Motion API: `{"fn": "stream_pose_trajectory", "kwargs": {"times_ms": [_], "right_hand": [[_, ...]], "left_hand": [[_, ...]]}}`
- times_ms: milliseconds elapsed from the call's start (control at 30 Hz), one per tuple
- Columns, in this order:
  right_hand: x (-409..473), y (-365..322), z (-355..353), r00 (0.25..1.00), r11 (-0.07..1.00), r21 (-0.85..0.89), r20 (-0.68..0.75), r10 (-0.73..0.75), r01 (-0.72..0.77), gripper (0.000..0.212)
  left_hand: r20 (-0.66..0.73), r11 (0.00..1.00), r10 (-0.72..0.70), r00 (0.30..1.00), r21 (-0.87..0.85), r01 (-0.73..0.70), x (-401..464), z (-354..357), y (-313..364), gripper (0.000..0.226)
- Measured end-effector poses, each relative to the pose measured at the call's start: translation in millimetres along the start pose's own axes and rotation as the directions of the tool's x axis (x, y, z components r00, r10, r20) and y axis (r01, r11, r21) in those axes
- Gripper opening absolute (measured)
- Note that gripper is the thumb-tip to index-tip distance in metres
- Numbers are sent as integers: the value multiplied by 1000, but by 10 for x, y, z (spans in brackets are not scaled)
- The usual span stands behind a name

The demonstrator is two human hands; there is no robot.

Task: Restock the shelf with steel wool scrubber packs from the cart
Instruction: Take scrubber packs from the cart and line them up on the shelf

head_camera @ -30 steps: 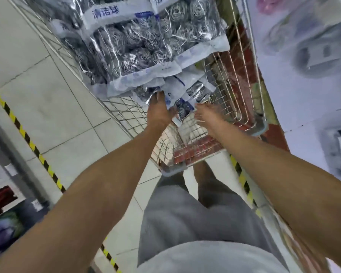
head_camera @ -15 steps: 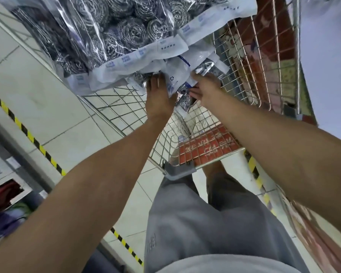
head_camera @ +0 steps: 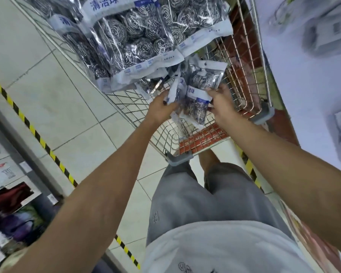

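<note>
Over the wire cart (head_camera: 246, 79), left hand (head_camera: 161, 107) and right hand (head_camera: 221, 101) each grip small scrubber packs (head_camera: 197, 95); large packs (head_camera: 134, 44) piled behind.

The big scrubber packs (head_camera: 138, 42) run off the top edge, so how many are heaped in the cart (head_camera: 244, 79) cannot be told; the cart's far end is cut off too. The small packs (head_camera: 195, 99) cover the fingertips of the left hand (head_camera: 161, 107) and right hand (head_camera: 220, 101), and how many packs each holds is unclear; the shelves (head_camera: 323, 36) at right are a blur.
</note>
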State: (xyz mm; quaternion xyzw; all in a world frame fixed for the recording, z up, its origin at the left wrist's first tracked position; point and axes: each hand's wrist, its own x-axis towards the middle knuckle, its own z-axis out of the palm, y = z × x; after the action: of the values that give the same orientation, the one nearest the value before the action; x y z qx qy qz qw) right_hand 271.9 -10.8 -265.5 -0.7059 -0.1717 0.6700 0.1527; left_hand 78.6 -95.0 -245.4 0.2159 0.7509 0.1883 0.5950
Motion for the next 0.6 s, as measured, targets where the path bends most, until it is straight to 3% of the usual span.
{"fn": "stream_pose_trajectory", "kwargs": {"times_ms": [67,133,333,433,600], "right_hand": [[-219,-84,-149,999,998,-41,-28,-46,45,61],[-436,-192,-304,994,992,-81,-43,-97,93,61],[-1149,-462,-639,986,988,-9,-52,-158,157,8],[-1504,-467,-768,987,987,53,-61,-146,149,5],[-2156,-331,-973,984,967,187,-75,-159,170,29]], "left_hand": [[34,996,-57,998,-73,59,-197,-56,44,64],[70,982,-104,992,-148,114,-432,-128,86,57],[213,864,-68,975,-476,164,-1193,-296,207,35],[264,829,-29,964,-533,171,-1575,-331,273,45],[254,860,14,967,-497,118,-2025,-355,342,72]]}}
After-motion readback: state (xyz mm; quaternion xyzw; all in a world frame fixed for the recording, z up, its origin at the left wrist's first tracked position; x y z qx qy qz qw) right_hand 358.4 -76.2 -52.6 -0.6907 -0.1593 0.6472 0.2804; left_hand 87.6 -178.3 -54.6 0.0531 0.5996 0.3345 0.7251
